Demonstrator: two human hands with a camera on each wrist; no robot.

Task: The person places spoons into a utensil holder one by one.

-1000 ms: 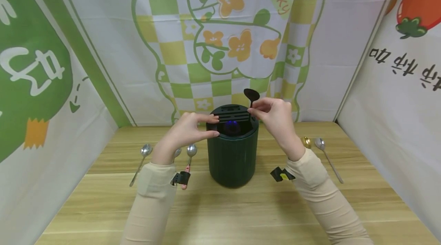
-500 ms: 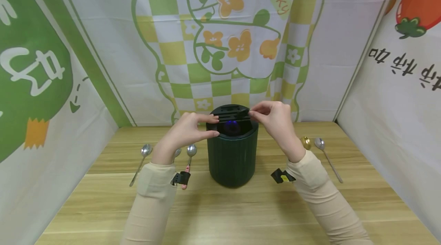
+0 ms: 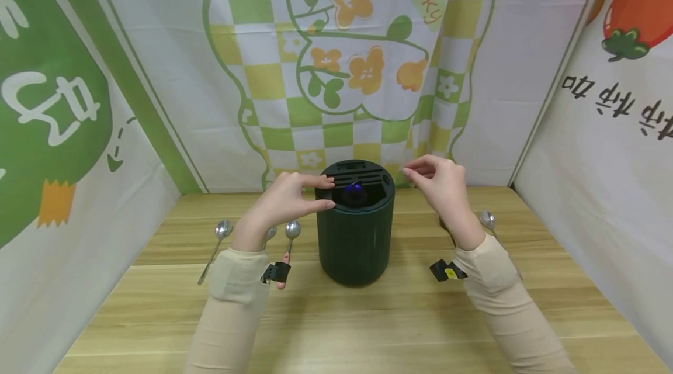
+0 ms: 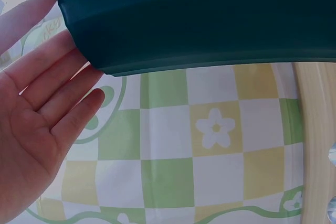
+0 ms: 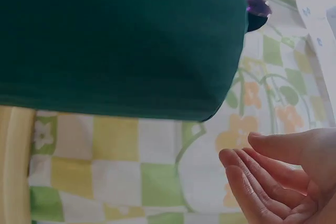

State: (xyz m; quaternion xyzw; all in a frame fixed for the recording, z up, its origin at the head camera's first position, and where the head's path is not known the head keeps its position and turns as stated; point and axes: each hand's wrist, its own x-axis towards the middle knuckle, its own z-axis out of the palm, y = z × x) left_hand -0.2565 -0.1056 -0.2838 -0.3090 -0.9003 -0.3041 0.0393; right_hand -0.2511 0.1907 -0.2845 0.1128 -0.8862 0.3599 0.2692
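Observation:
A dark green ribbed utensil holder (image 3: 354, 248) stands upright on the table, with a black slotted top. In its front opening sits a shiny bluish-purple utensil head (image 3: 355, 191); the right wrist view shows this purple head (image 5: 257, 2) with a dark bowl (image 5: 257, 22) beside it. My left hand (image 3: 286, 196) touches the holder's left rim with thumb and fingers; its fingers (image 4: 55, 69) look straight against the green side. To the right of the holder, apart from it, my right hand (image 3: 439, 184) holds nothing, its fingers bent loosely and the thumb close to them.
Left on the wooden table (image 3: 336, 327) lie a steel spoon (image 3: 223, 230), a partly hidden spoon (image 3: 270, 233) and a pink-handled spoon (image 3: 292, 230). On the right lies another steel spoon (image 3: 488, 221); a dark utensil (image 3: 444, 224) peeks out by my right wrist. Fabric-covered walls enclose the table.
My right hand had a black ladle upright over the holder's right side, then tipped its head low over the top. It has let go and moved right, empty. My left hand has stayed put.

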